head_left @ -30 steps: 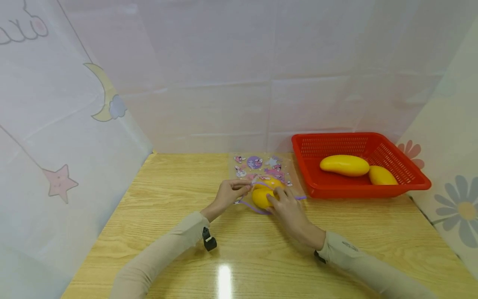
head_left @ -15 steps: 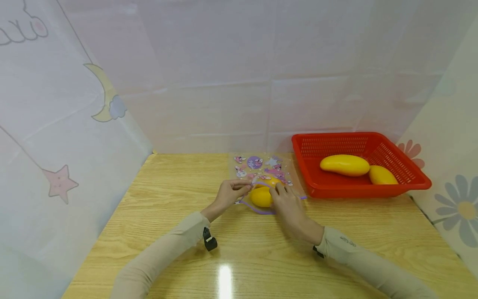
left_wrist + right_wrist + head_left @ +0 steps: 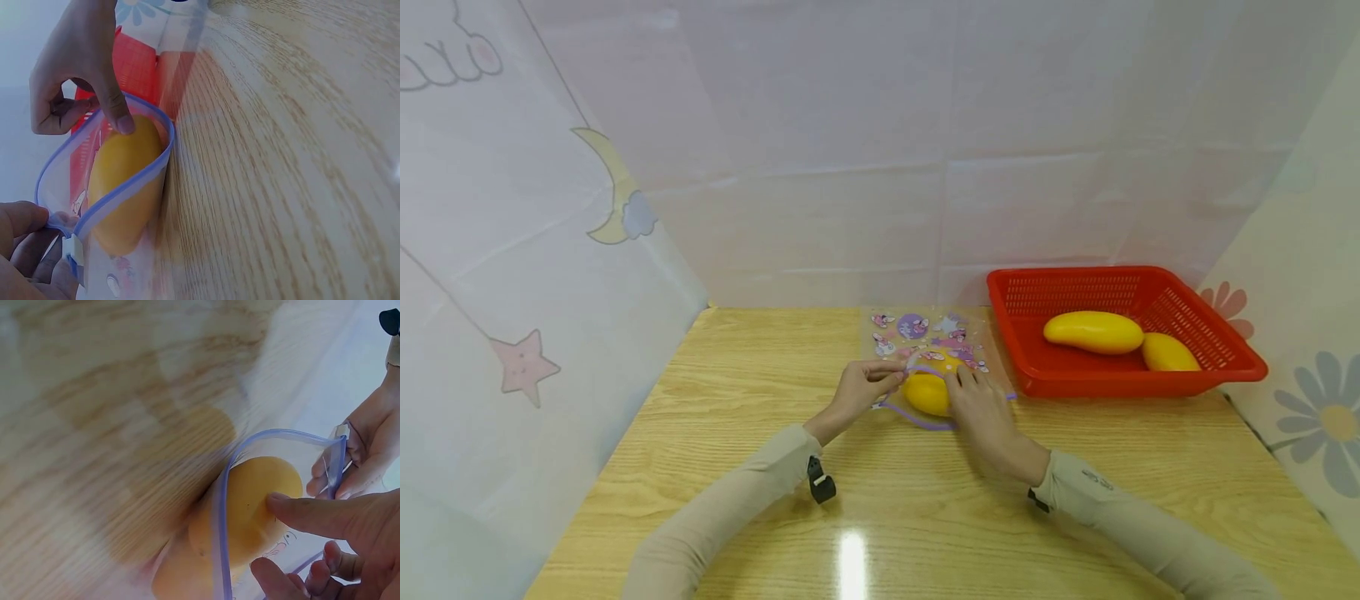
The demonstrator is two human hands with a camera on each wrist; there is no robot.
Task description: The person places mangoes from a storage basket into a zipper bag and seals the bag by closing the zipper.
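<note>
A clear zip bag (image 3: 886,343) with pink and purple prints lies on the table, its purple-edged mouth facing the near side. My left hand (image 3: 863,390) pinches the left corner of the mouth, beside the white slider (image 3: 73,249). Inside the bag, a yellow mango (image 3: 125,181) lies just within the opening, and a second mango (image 3: 946,360) shows behind it. My right hand (image 3: 987,417) reaches over the mouth's right side. Its straight thumb (image 3: 306,512) presses on the near mango, while its other fingers bend near the upper rim.
A red plastic basket (image 3: 1150,383) stands at the back right, near the bag's right edge. Two more yellow mangoes, a long one (image 3: 1092,332) and a shorter one (image 3: 1168,352), lie in it. Printed cloth (image 3: 820,208) walls off the wooden table (image 3: 760,525) at the back and sides.
My right hand has shifted its fingers over the near mango, which now shows more to the left of them. My left hand keeps its pinch in the same place.
</note>
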